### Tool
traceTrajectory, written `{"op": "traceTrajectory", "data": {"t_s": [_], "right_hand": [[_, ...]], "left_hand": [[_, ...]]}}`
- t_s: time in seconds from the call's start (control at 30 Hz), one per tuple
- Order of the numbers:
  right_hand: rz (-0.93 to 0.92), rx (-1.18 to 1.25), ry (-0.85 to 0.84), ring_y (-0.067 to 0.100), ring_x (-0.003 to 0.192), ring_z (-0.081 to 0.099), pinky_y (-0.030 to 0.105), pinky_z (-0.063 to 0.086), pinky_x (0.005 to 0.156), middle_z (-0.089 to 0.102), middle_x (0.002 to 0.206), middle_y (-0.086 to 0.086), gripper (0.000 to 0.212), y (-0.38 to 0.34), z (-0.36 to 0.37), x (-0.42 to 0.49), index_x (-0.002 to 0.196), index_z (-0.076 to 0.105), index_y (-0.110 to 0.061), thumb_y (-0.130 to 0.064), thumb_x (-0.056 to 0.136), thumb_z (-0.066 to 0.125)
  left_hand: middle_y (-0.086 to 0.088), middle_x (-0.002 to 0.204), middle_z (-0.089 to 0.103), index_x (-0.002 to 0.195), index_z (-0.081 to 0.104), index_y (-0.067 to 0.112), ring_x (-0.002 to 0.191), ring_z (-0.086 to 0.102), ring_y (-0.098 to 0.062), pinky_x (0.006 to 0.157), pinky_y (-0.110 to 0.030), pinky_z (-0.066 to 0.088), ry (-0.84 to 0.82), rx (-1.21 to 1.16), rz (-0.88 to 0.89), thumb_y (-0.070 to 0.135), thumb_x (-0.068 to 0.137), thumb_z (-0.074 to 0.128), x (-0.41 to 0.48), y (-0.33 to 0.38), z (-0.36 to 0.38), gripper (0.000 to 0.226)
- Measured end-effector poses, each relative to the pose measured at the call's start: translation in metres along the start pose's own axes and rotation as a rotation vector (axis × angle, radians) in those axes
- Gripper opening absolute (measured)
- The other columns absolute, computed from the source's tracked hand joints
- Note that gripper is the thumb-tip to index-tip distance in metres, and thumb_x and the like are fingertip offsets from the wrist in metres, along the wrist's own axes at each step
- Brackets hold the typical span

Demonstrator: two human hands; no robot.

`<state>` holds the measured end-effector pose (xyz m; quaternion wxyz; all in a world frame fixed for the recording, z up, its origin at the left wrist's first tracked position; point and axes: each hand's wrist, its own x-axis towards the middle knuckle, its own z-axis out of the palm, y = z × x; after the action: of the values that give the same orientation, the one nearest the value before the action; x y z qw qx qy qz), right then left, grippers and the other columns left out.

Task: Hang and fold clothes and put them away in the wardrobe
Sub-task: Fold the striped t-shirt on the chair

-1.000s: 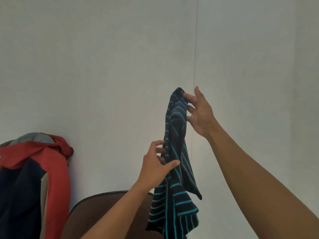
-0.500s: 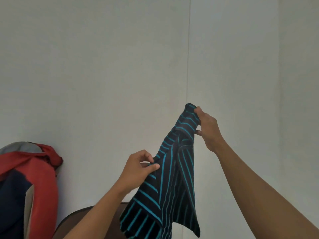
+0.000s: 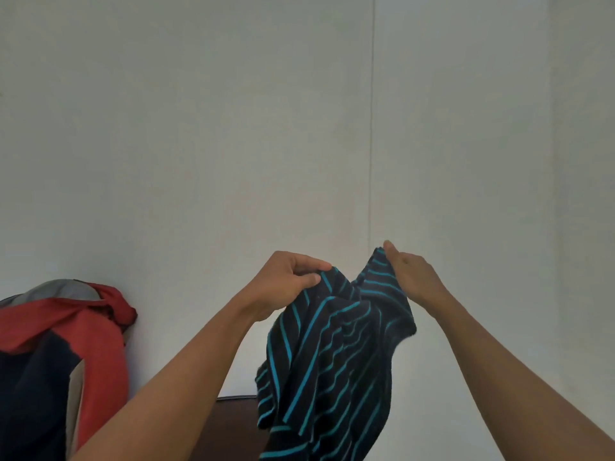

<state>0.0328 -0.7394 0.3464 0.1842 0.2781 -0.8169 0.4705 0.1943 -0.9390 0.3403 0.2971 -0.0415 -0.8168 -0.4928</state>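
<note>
Faced a pale wall (image 3: 199,128), with a red and navy garment (image 3: 50,344) draped at the left and a brown chair back (image 3: 233,414) low down. Held the striped top (image 3: 332,361) up in the air before that wall, bunched and hanging. Seemed to be at the shaking-out step, ahead of folding or hanging; called next for finding both shoulders and spreading the cloth. Pinched one upper edge with the left hand (image 3: 286,284), fingers curled over thumb; gripped the other with the right hand (image 3: 412,277), with both arms raised.
</note>
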Motion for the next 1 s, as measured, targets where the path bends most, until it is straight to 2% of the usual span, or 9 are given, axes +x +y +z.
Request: {"op": "traceTrajectory", "data": {"t_s": [0.1,0.23,0.33,0.4,0.5,0.6,0.7,0.9,1.0], "right_hand": [[-0.141,-0.015,0.137,0.016,0.126,0.04,0.052,0.033,0.112,0.042,0.125,-0.007,0.053,-0.005,0.007,-0.009,0.104,0.065,-0.029,-0.072,0.091,0.037],[-0.311,0.477,-0.141,0.01,0.111,0.062,0.049,0.049,0.103,0.066,0.116,-0.006,0.02,-0.023,0.013,-0.036,0.104,0.064,-0.02,-0.036,0.092,0.067],[-0.382,0.525,-0.383,0.022,0.109,0.068,0.044,0.054,0.097,0.071,0.116,0.006,0.031,-0.032,0.016,-0.053,0.106,0.052,-0.009,-0.018,0.088,0.075],[-0.395,0.512,-0.443,0.03,0.102,0.07,0.045,0.056,0.094,0.071,0.11,0.013,0.029,-0.037,0.018,-0.061,0.1,0.053,-0.005,-0.016,0.086,0.076],[-0.415,0.418,-0.451,0.024,0.104,0.069,0.044,0.053,0.099,0.071,0.106,0.009,0.015,-0.045,0.019,-0.064,0.088,0.07,-0.011,-0.024,0.085,0.077],[-0.392,0.344,-0.55,0.018,0.113,0.065,0.037,0.051,0.102,0.069,0.116,0.0,0.018,-0.052,0.017,-0.063,0.102,0.078,-0.02,-0.026,0.086,0.077],[-0.33,0.274,-0.635,0.01,0.11,0.067,0.025,0.053,0.093,0.072,0.115,-0.007,0.027,-0.058,0.014,-0.064,0.112,0.076,-0.024,-0.027,0.085,0.077],[-0.307,0.378,-0.584,0.012,0.11,0.067,0.025,0.056,0.087,0.07,0.12,-0.008,0.036,-0.056,0.017,-0.062,0.122,0.071,-0.024,-0.031,0.087,0.072],[-0.319,0.495,-0.523,0.017,0.112,0.067,0.03,0.057,0.089,0.067,0.124,-0.004,0.044,-0.057,0.016,-0.06,0.129,0.066,-0.023,-0.038,0.088,0.066]], "left_hand": [[0.002,0.105,0.077,0.11,0.076,0.019,0.1,0.072,-0.016,0.093,-0.038,0.058,-0.008,-0.007,0.007,0.002,0.097,0.058,0.003,0.004,0.0,0.029],[0.003,0.104,0.077,0.111,0.076,0.02,0.099,0.073,-0.015,0.093,-0.036,0.057,-0.037,-0.023,0.031,0.002,0.098,0.057,0.004,0.007,0.0,0.029],[0.002,0.106,0.076,0.111,0.076,0.019,0.101,0.072,-0.015,0.094,-0.036,0.057,-0.059,-0.031,0.052,0.002,0.097,0.057,0.005,0.008,-0.001,0.028],[0.003,0.105,0.077,0.11,0.076,0.019,0.1,0.072,-0.015,0.094,-0.036,0.057,-0.042,-0.027,0.064,0.002,0.096,0.059,0.004,0.009,-0.002,0.027],[0.005,0.107,0.075,0.108,0.074,0.022,0.097,0.072,-0.014,0.092,-0.036,0.058,0.046,-0.001,0.102,0.006,0.092,0.067,0.006,0.009,-0.002,0.024],[0.003,0.114,0.068,0.108,0.065,0.022,0.084,0.07,-0.014,0.086,-0.033,0.058,0.103,-0.026,0.11,0.01,0.082,0.08,0.007,0.01,-0.004,0.032],[0.003,0.113,0.065,0.106,0.058,0.018,0.083,0.069,-0.014,0.076,-0.027,0.054,0.129,-0.035,0.082,0.015,0.072,0.088,0.007,0.01,-0.004,0.046],[0.006,0.116,0.061,0.109,0.058,0.025,0.098,0.068,-0.018,0.081,-0.034,0.059,0.246,-0.082,0.122,0.049,0.067,0.086,0.005,0.007,-0.007,0.056],[0.006,0.128,0.058,0.124,0.051,0.034,0.112,0.063,-0.016,0.091,-0.034,0.056,0.137,-0.099,0.159,0.072,0.061,0.078,-0.003,0.0,-0.011,0.078]]}}
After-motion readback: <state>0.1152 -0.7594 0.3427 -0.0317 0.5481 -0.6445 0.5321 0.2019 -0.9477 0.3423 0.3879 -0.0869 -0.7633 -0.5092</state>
